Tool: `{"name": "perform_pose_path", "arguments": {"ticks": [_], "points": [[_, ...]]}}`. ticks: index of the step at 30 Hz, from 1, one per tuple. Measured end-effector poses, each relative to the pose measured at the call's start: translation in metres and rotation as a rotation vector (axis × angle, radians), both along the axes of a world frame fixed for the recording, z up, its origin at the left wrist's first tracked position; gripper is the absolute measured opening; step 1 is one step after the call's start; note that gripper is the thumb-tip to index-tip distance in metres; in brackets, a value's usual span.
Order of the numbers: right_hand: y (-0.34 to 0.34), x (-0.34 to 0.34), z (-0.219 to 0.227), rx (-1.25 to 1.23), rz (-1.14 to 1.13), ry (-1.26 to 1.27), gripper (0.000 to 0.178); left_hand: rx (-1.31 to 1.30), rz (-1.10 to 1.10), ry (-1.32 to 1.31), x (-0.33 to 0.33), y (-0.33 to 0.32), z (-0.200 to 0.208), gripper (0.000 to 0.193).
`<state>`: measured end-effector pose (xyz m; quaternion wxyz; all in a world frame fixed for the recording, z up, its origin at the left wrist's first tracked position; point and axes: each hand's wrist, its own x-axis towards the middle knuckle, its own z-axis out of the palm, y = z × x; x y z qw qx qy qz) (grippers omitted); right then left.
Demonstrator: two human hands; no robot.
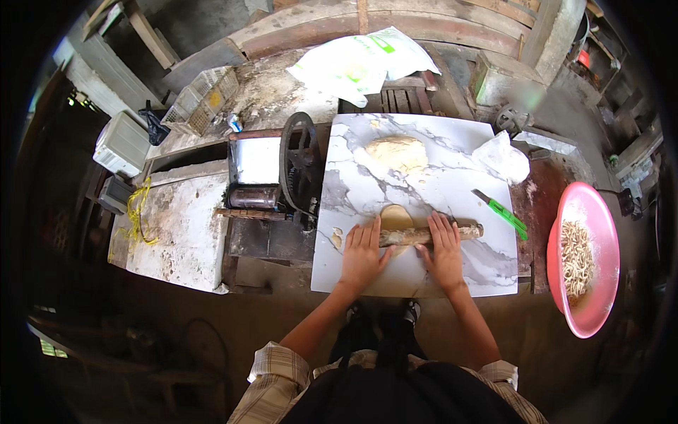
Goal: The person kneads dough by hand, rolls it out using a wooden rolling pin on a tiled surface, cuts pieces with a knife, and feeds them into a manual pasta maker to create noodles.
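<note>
A wooden rolling pin (405,237) lies crosswise over a flattened round of dough (395,215) near the front of a white marble-patterned board (346,169). Across the pin's left end rests my left hand (363,254), its fingers stretched out flat. My right hand (444,254) lies over the pin further right, fingers straight and also not wrapped round it. Part of the dough is hidden under the pin. Small dough scraps (337,238) sit left of my left hand. A larger dough lump (397,153) stands farther back on the board.
To the right lie a green-handled knife (504,215) and a white plastic bag (503,157). A pink basin (610,265) holds many thin pale strips (575,258). Left of the board stands a machine with a dark wheel (300,162). A white sack (364,63) lies behind.
</note>
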<state>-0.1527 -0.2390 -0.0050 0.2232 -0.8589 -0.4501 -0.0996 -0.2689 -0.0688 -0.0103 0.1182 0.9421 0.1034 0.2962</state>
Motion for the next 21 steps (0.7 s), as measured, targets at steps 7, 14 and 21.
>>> {"name": "perform_pose_path", "arguments": {"ticks": [7, 14, 21], "points": [[-0.014, 0.028, 0.025, -0.149, 0.292, 0.071, 0.048, -0.006, -0.109, 0.169, -0.015, 0.014, 0.001, 0.057], [-0.007, 0.005, 0.022, -0.06, 0.234, 0.036, 0.04, -0.19, 0.08, 0.212, -0.029, -0.002, 0.003, 0.049], [0.058, 0.013, 0.002, -0.097, -0.194, -0.196, 0.053, -0.223, 0.404, 0.165, 0.032, 0.022, -0.008, 0.063]]}}
